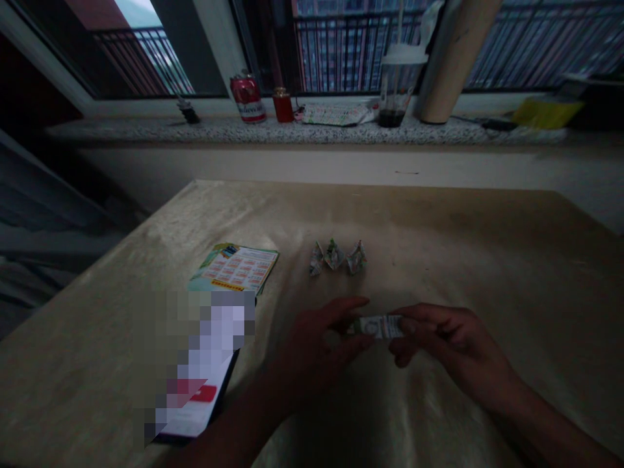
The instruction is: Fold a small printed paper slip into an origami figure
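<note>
A small folded strip of printed paper (380, 326) is held level between both hands, just above the table. My left hand (324, 335) pinches its left end with thumb and fingers. At the other end, my right hand (446, 338) grips the strip between thumb and forefinger, the other fingers curled. Beyond the hands stand three small folded paper boats (334, 255) made of similar printed paper, side by side. Dim light hides the finer folds of the strip.
Left of the hands lies a phone (209, 370) with a lit, partly blurred screen, below a stack of printed leaflets (238, 268). The windowsill (214, 132) carries a red can (247, 99), a red lighter-like object (283, 106), a plastic cup (394, 88) and a cardboard tube (455, 65).
</note>
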Action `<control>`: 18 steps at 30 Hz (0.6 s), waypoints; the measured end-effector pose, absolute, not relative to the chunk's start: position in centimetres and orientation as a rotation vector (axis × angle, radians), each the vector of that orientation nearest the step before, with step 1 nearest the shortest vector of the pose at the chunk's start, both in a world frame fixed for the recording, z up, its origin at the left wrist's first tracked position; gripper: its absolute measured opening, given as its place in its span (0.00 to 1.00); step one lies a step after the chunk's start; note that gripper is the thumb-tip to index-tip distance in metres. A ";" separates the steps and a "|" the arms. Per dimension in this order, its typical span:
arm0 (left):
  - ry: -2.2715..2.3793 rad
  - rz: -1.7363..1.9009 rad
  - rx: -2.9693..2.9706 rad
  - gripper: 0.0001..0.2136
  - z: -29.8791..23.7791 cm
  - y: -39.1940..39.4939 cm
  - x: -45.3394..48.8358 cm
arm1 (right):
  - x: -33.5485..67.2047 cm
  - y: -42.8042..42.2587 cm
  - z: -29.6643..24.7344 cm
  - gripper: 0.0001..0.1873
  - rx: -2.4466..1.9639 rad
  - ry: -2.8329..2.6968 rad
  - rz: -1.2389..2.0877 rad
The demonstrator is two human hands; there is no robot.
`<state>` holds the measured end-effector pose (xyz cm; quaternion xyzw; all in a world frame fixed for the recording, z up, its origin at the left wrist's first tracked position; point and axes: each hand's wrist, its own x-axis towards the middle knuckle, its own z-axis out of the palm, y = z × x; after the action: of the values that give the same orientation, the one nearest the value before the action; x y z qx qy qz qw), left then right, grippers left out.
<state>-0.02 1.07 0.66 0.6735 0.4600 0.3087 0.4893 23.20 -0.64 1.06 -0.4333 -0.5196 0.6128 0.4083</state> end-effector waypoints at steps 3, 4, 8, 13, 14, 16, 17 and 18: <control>1.110 0.755 1.831 0.13 0.6 1.1 0.1 | 23.3 -0.5 0.8 0.09 -1.038 -1.246 1.525; 1.108 0.755 1.846 0.13 0.6 1.2 0.2 | 23.2 -0.5 0.7 0.10 -1.015 -1.228 1.526; 1.041 0.723 1.715 0.13 0.7 0.9 0.8 | 22.6 -0.6 0.3 0.17 -1.054 -1.176 1.478; 0.995 0.690 1.658 0.14 0.5 0.1 1.4 | 22.0 -0.9 0.1 0.03 -1.165 -1.297 1.304; 1.002 0.695 1.665 0.14 0.4 0.1 1.5 | 22.0 -1.0 0.1 0.03 -1.171 -1.332 1.284; 0.997 0.707 1.663 0.14 0.5 0.0 1.6 | 22.0 -1.1 0.2 0.06 -1.185 -1.404 1.240; 0.998 0.708 1.659 0.14 0.6 0.0 1.6 | 22.1 -1.1 0.2 0.06 -1.189 -1.440 1.215; 1.007 0.705 1.667 0.14 0.7 0.0 1.6 | 22.1 -1.1 0.1 0.07 -1.193 -1.476 1.196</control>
<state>1.58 0.05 0.66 0.6922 0.4182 0.2930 0.5100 22.11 -1.14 0.12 -0.4790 -0.5926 0.4802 0.4345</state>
